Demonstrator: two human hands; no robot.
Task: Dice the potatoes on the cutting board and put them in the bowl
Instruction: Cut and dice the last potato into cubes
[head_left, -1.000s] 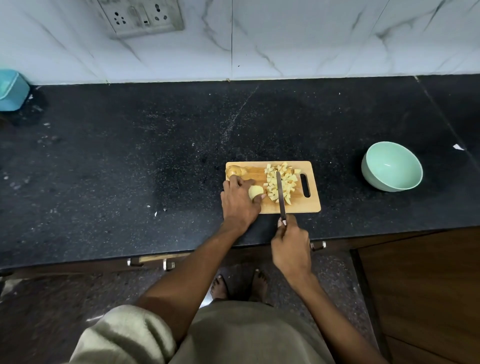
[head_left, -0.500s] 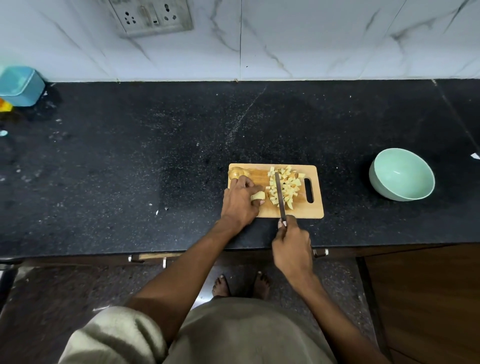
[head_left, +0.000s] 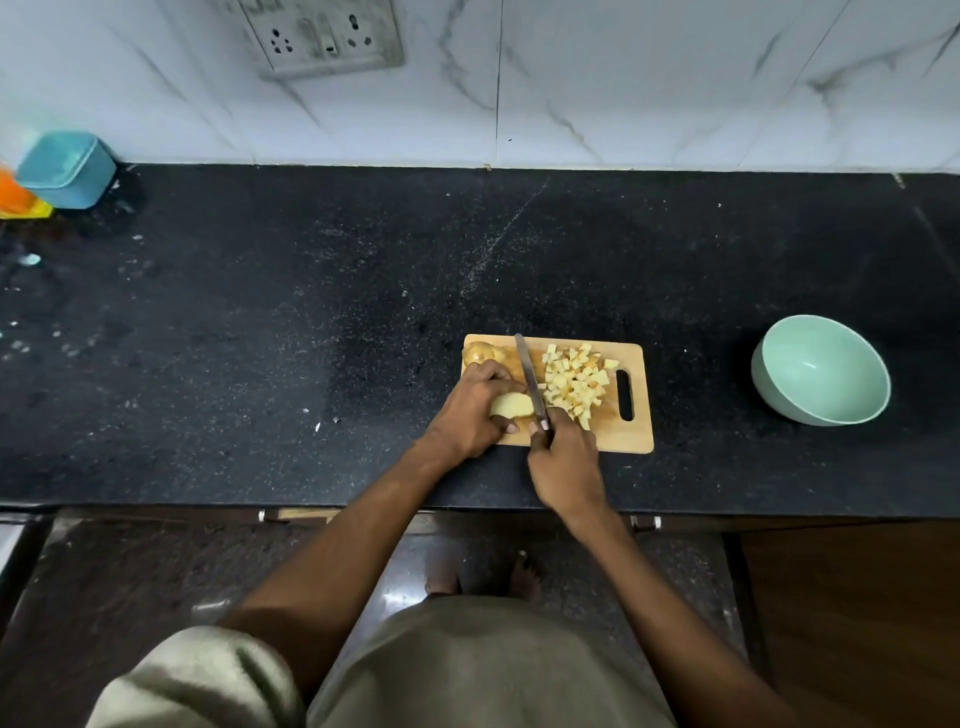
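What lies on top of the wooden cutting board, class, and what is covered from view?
On the cutting board lie diced potato cubes, an unpeeled potato and a peeled piece gripped by the left hand; that hand covers part of it.

We see a black, white-speckled worktop (head_left: 311, 322), a pale wooden cutting board (head_left: 636, 431), pale yellow potato dice (head_left: 574, 382), a mint-green bowl (head_left: 821, 371), a teal box (head_left: 65, 169), and white grey-veined wall tiles (head_left: 675, 78).
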